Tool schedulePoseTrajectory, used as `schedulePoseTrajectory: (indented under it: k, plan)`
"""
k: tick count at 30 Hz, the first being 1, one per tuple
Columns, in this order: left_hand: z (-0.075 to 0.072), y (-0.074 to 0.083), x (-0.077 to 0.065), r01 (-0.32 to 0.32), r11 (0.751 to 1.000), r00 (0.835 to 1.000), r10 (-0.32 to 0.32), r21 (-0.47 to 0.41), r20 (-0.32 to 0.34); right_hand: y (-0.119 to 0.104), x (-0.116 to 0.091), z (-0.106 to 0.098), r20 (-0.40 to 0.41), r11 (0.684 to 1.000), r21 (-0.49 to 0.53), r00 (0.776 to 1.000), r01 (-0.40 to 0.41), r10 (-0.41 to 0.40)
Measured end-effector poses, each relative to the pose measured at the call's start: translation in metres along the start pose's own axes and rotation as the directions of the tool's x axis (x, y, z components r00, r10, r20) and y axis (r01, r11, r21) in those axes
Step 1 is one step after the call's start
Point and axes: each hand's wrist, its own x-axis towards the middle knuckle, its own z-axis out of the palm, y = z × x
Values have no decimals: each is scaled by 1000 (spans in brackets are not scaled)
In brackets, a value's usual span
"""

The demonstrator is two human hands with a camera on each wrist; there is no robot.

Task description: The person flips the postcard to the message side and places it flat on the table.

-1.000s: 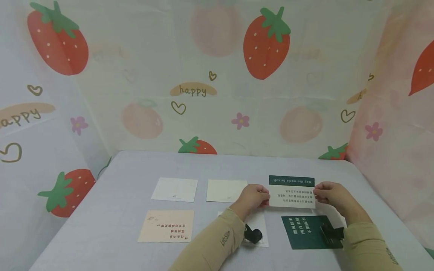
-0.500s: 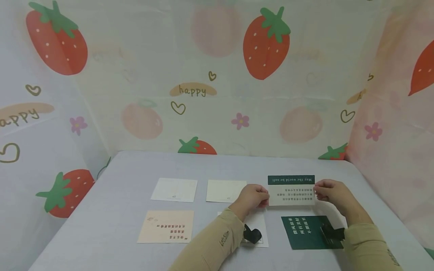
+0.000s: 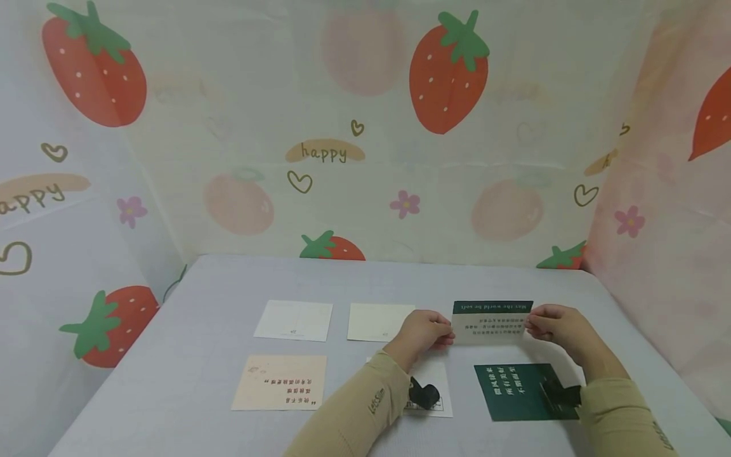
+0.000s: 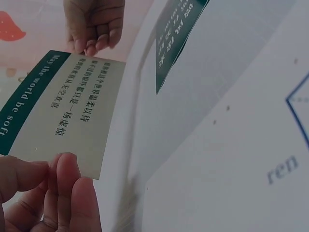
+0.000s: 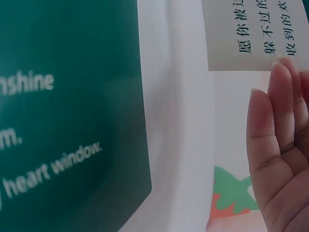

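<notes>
Both hands hold up one white card with a dark green band reading "May the world be soft", over the right part of the table. My left hand pinches its left edge between thumb and fingers. At the opposite short edge, my right hand pinches it the same way. The left wrist view shows the card stretched between the left fingers and the other hand. Below the right hand lies a dark green card with white writing. A white card lies partly hidden under the left forearm.
Farther left on the white table lie a cream card with dark red writing, a plain white card and a pale cream card. A strawberry-patterned curtain surrounds the table's back and sides.
The held card has tilted, its top edge dipping a little and its face looking shorter and darker. Both hands keep their grip, nearly in place; the cards on the table have not moved.
</notes>
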Motion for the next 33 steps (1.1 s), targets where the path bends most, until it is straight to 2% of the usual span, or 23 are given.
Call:
schedulePoseTrajectory:
  k: [6,18,26,33]
  plan:
    - [-1,-1,1,-2,1000,1000,2,-5,3,0,-1,-1,22,1000,-5,1000,-2,2]
    - [-5,-1,1,-14,1000,1000,14,-1,16,3,-3,-2,73,998,15,996,53,-54]
    - [-6,0,3,-14,1000,1000,15,-11,13,3,-7,-1,80,997,-68,996,36,-31]
    - [-6,4,2,-16,1000,1000,16,11,-1,4,-7,-2,93,996,-42,993,83,-79]
